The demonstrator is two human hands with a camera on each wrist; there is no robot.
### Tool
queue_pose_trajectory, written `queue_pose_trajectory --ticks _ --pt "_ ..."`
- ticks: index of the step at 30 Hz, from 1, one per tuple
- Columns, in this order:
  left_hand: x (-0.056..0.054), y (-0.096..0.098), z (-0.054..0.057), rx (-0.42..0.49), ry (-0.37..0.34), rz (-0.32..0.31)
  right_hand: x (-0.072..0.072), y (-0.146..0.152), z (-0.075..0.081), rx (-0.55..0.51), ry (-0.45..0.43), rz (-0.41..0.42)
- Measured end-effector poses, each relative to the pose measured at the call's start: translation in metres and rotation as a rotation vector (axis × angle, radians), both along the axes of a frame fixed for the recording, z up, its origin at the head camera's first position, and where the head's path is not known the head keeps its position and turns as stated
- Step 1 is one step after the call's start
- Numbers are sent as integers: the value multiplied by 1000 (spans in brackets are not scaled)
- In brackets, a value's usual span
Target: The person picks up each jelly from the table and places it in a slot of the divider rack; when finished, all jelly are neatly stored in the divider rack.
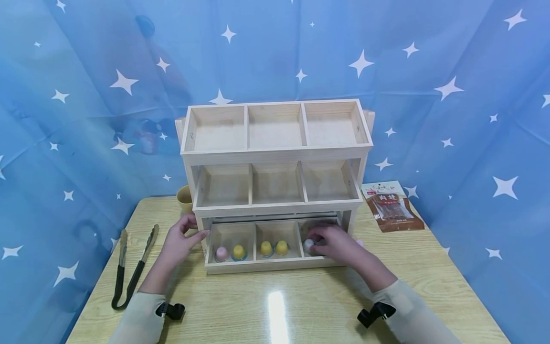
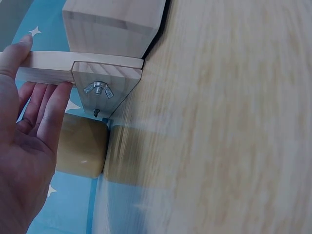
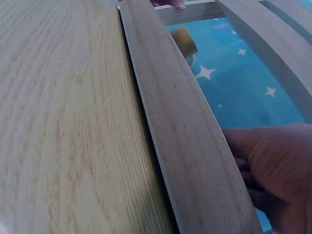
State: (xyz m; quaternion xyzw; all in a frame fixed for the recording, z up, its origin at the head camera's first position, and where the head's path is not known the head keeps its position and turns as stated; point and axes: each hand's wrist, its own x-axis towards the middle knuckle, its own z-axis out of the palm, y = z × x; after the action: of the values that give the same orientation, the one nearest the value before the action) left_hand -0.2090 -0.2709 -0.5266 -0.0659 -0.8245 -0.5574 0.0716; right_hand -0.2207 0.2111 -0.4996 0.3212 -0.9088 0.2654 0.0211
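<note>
A three-tier wooden rack (image 1: 277, 155) stands on the table, each tier split into three compartments. My left hand (image 1: 182, 239) holds the rack's side board, thumb on one face and fingers on the other, as the left wrist view (image 2: 31, 117) shows. Inside the bottom right compartment, my right hand (image 1: 333, 241) pinches a small whitish dome-shaped piece (image 1: 308, 245). The rack's front board (image 3: 180, 112) partly hides those fingertips in the right wrist view. A pink dome-shaped piece (image 1: 221, 253) and a yellow one (image 1: 238, 252) sit bottom left; two yellow ones (image 1: 281, 247) sit bottom middle.
Black-handled tongs (image 1: 135, 272) lie on the table at left. A tan cup (image 1: 185, 198) stands behind the rack's left side. To the right lies a brown snack packet (image 1: 393, 208); a small pink thing (image 1: 360, 242) shows beyond my right wrist. A blue starry curtain (image 1: 266, 52) hangs behind.
</note>
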Motion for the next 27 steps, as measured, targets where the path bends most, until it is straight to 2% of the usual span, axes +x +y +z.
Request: queue_pose_trajectory --ticks 7,17,22,27 --pt "0 0 0 5 4 1 5 4 1 -7 30 -28" --pt "0 0 1 -1 -15 8 22 14 7 -103 37 -68" --pt "1 1 3 -3 -19 12 36 30 10 -169 6 -134" --pt "1 1 2 -4 -22 12 48 53 10 -222 74 -170"
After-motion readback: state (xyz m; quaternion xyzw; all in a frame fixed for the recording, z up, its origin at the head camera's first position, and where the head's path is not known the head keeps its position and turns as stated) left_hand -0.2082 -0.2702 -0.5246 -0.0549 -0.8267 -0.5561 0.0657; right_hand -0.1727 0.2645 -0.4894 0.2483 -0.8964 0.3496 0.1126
